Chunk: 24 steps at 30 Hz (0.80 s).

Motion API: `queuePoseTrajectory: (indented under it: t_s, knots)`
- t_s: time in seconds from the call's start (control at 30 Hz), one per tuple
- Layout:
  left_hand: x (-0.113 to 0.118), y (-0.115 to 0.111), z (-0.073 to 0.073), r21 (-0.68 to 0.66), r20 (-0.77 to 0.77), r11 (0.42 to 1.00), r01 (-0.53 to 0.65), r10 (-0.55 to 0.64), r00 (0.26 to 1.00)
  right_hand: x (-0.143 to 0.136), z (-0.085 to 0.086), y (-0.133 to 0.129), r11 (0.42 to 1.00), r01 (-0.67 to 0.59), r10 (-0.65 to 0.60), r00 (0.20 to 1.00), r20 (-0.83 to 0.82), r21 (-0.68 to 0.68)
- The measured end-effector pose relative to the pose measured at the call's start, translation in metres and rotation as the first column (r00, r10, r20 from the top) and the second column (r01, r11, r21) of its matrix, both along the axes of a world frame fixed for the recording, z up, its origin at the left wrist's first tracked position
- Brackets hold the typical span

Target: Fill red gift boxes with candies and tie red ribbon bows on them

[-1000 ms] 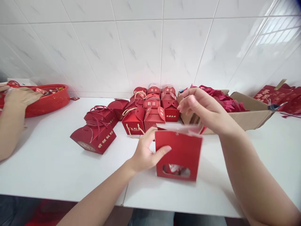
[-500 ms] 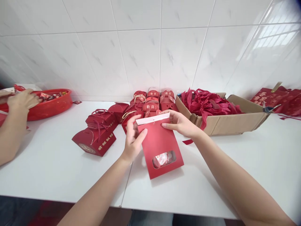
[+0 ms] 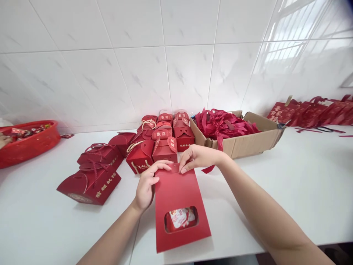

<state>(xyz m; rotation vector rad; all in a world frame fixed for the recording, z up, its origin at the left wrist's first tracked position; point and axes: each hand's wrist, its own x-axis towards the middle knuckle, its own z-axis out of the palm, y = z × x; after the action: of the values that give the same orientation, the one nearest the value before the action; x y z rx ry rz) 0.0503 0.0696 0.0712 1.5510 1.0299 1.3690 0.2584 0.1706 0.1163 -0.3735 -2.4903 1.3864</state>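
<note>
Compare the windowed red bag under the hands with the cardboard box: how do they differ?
The red bag is red; the cardboard box is plain tan. The bag shows its contents through a small front window, whereas the box has a wide open top, heaped with ribbons. Both hold visible contents.

One windowed bag (image 3: 178, 191), one carton (image 3: 245, 145), one basin (image 3: 41, 148), roughly a dozen boxes (image 3: 164, 150).

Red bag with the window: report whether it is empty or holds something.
The red bag holds something: red-and-white contents show through its window. How full, I cannot tell.
</note>
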Motion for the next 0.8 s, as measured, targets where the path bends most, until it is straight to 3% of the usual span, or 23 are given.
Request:
queuePoseTrajectory:
  t_s: [0.13, 0.27, 0.33, 0.43, 0.53, 0.8]
  knots:
    - [0.01, 0.003, 0.005, -0.324, 0.245, 0.945, -0.04, 0.125, 0.961, -0.001, 0.005, -0.003, 0.991, 0.093, -0.094, 0.996, 0.003, 0.097]
    - [0.007, 0.002, 0.012, -0.606, 0.368, 0.776, 0.174, 0.08, 0.926, -0.001, 0.017, -0.014, 0.969, 0.136, -0.136, 0.991, -0.014, 0.208]
    - [0.002, 0.002, 0.014, -0.628, 0.419, 0.748, 0.214, 0.093, 0.903, -0.005, 0.022, -0.021, 0.956, 0.145, -0.145, 0.989, -0.021, 0.256]
    - [-0.005, 0.004, 0.017, -0.585, 0.449, 0.795, 0.161, 0.152, 0.88, -0.013, 0.026, -0.03, 0.935, 0.162, -0.155, 0.987, -0.048, 0.315]
    - [-0.009, 0.005, 0.018, -0.581, 0.449, 0.805, 0.119, 0.196, 0.872, -0.019, 0.027, -0.033, 0.925, 0.16, -0.151, 0.987, -0.053, 0.344]
    - [-0.009, 0.002, 0.023, -0.587, 0.444, 0.802, 0.11, 0.205, 0.872, -0.021, 0.026, -0.024, 0.954, 0.076, -0.053, 0.995, -0.085, 0.29]
